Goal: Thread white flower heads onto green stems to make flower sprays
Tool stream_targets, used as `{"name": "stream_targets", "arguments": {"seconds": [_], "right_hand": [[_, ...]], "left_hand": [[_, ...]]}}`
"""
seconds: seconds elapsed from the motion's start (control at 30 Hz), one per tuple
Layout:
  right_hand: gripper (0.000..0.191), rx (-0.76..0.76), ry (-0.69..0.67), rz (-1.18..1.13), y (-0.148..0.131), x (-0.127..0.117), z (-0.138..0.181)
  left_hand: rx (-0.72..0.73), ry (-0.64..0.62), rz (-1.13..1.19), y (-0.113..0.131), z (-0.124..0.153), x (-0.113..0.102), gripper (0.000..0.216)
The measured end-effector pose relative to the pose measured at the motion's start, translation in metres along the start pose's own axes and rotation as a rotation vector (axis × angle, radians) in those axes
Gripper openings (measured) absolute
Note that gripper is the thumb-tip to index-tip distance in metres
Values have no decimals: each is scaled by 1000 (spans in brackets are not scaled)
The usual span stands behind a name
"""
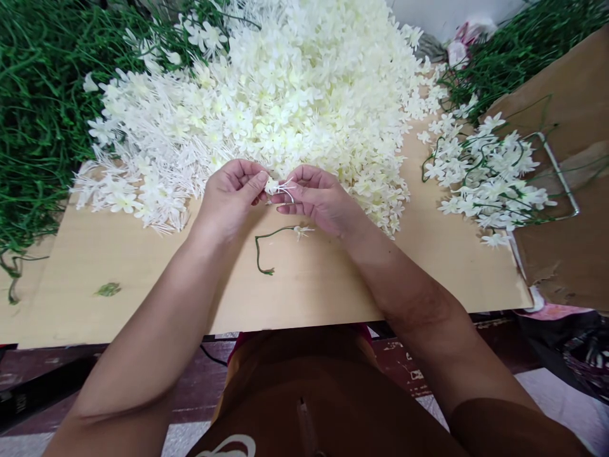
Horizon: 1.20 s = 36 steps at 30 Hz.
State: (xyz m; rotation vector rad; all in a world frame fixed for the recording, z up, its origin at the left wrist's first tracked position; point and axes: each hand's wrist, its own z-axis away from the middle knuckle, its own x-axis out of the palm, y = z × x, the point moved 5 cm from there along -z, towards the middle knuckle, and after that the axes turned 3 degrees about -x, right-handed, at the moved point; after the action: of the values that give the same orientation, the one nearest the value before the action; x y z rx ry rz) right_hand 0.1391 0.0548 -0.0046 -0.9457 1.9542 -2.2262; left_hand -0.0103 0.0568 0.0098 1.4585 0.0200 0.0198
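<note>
Between my two hands, above the front of the table, is a small white artificial flower (271, 186) with thin white stamens (287, 188) trailing to the right. My left hand (238, 185) pinches the flower's petals between thumb and fingertips. The stamens lie in the closed fingertips of my right hand (316, 195). Just below, a bent green plastic stem (257, 251) rests on the table, with a white flower piece (301, 232) at its upper right end. Behind my hands rises a big heap of white artificial flowers (304, 95).
Green plastic stems (42, 108) are piled at the left, and more stems (537, 63) lie at the back right. Finished-looking flower sprays (490, 171) sit by a metal wire frame (561, 174) and brown cardboard (571, 254). A green leaf (109, 289) lies on the table (157, 285).
</note>
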Motion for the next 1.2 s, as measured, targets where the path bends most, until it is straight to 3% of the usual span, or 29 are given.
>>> {"name": "stream_targets", "arguments": {"seconds": [0.17,0.27,0.47,0.7,0.93,1.03,1.2], "right_hand": [[30,136,-16,-51,-1,5,5],[33,112,-7,-61,-3,4,4],[40,1,28,-24,-4,-3,-1],[42,-150,24,120,-12,-2,-1],[23,-429,124,532,-15,-1,1],[18,-504,150,641,-16,4,6],[17,-521,130,684,-15,6,7]], "left_hand": [[211,89,-147,6,2,0,16],[275,93,-197,8,3,3,15],[106,-75,-103,7,6,9,7],[17,-197,17,3,7,7,29],[191,-2,-163,8,6,6,20],[200,83,-256,7,6,6,20],[181,47,-309,0,2,8,10]]}}
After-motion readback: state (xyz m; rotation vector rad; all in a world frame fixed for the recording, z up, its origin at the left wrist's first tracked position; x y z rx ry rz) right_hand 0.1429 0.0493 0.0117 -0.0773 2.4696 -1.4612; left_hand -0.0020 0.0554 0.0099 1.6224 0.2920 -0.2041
